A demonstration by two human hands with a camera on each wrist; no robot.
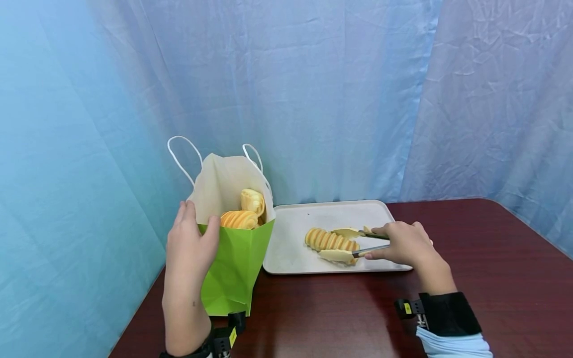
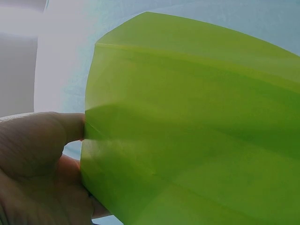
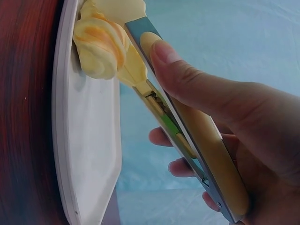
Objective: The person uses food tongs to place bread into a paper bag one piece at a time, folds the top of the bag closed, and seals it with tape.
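Observation:
On the left stands a green paper bag [image 1: 230, 266] with a pale inside and white handles. Two striped bread rolls [image 1: 239, 219] show in its mouth. My left hand [image 1: 190, 248] holds the bag's left side near the rim, thumb on the near side; some fingers are hidden behind the green paper [image 2: 187, 122] in the left wrist view. My right hand [image 1: 405, 243] grips tongs [image 3: 201, 145], thumb on one arm and fingers round the other. The pale tong heads [image 1: 336, 255] lie on either side of a striped bread roll [image 1: 329, 239] on the white tray [image 1: 291, 261].
The dark red wooden table [image 1: 322, 308] carries the bag and the tray, which stand side by side. Light blue curtains [image 1: 313, 99] hang close behind and along the left. The bag's upright handle [image 1: 181, 154] loops above its mouth.

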